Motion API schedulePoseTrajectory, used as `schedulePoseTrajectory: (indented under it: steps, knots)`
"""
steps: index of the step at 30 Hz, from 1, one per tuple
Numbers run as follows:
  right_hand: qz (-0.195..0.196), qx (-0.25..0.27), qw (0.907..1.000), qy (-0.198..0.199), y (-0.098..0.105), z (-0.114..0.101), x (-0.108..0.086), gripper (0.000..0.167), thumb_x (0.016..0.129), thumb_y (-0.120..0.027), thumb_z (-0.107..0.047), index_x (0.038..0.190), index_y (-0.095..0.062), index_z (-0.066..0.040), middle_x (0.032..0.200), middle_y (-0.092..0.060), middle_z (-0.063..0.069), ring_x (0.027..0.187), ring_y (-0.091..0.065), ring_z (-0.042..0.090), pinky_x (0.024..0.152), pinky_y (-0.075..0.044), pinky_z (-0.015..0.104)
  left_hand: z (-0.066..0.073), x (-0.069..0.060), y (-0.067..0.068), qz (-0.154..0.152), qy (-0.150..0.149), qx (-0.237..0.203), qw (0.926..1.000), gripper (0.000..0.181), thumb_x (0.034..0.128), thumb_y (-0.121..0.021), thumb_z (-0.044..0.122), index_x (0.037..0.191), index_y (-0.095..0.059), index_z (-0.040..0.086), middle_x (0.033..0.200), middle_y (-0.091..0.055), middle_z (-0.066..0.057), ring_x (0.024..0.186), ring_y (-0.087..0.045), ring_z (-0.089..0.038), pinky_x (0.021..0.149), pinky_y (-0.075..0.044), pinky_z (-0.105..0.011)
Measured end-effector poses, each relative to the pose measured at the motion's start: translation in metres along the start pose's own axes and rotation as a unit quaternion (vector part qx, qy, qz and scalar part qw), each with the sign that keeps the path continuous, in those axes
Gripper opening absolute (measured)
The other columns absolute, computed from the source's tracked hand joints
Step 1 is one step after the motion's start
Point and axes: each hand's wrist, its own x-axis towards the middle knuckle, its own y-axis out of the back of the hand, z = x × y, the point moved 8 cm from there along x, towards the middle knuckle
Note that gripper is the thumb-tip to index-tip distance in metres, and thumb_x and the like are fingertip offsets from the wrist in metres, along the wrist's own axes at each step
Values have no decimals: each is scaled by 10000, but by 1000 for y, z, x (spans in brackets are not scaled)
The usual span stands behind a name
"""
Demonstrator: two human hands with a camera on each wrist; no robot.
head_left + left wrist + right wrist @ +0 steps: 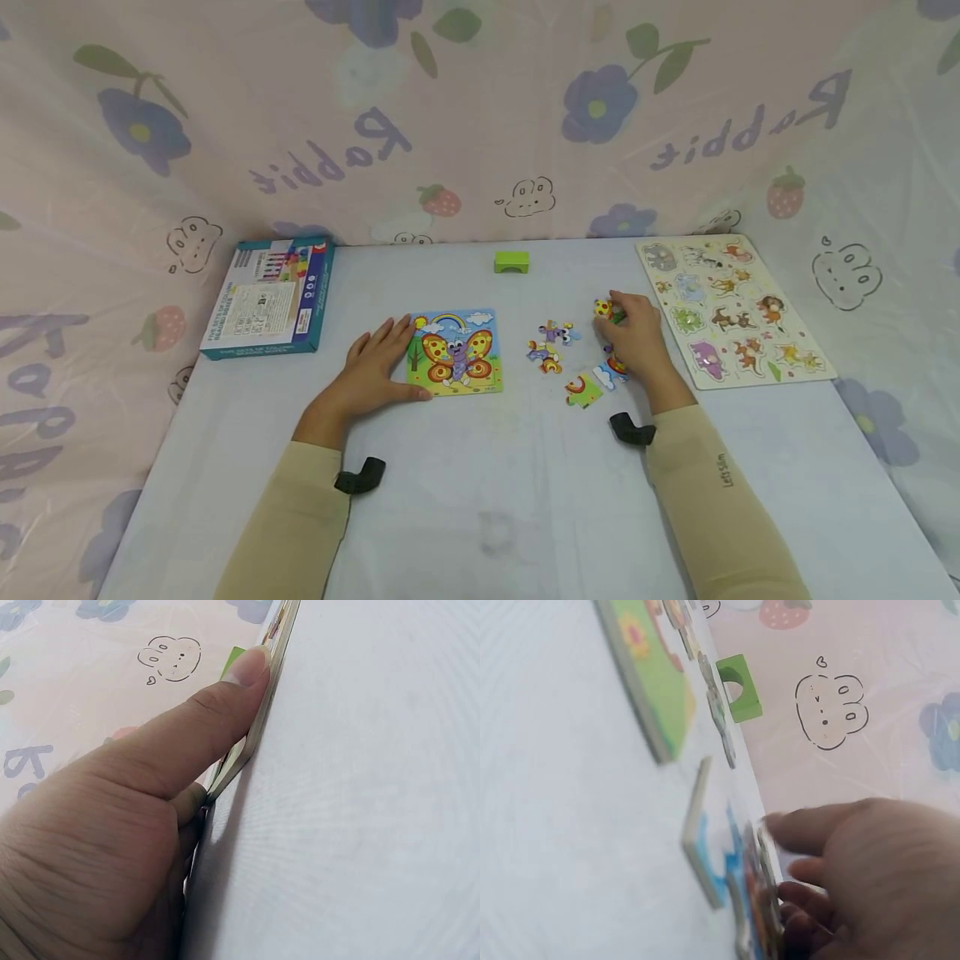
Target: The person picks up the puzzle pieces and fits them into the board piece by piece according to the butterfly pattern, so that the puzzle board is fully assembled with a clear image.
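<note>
OK, my left hand (pixel 366 373) touches the butterfly board (pixel 459 353), fingers loosely apart. My right hand (pixel 638 335) is at the spotted piece (pixel 603 308), right of the board; can't tell if those fingers pinch it.

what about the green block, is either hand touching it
No, the green block stands apart near the back, while the left hand is at the butterfly board and the right hand at loose pieces.
</note>
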Motion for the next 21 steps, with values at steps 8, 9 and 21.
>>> schedulePoseTrajectory:
  steps: [8, 9, 21]
  knots:
    - [-19, -450, 9986, -278, -2, 1, -3, 621, 1100, -669, -239, 1597, -465, 73, 1579, -319, 319, 1431, -275, 523, 1140, -342, 652, 1, 0, 0, -25, 21, -43, 10000, 1244, 835, -871, 641, 1767, -172, 204, 1819, -58, 58, 1659, 67, -224, 1287, 95, -545]
    - [-27, -469, 9984, -307, -3, 2, -3, 631, 1101, -665, -248, 1605, -455, 69, 1580, -309, 321, 1434, -274, 523, 1142, -341, 653, 1, 0, 0, -27, 21, -51, 10000, 1243, 835, -870, 641, 1767, -172, 204, 1819, -58, 58, 1659, 68, -224, 1287, 96, -544]
    - [52, 21, 9992, -383, -3, 0, -4, 447, 1091, -690, -182, 1426, -495, 41, 1361, -528, 263, 1202, -518, 431, 967, -464, 538, 1, 0, 1, -7, 23, -41, 10000, 1249, 829, -873, 652, 1762, -187, 183, 1819, -61, 48, 1659, 67, -227, 1287, 94, -547]
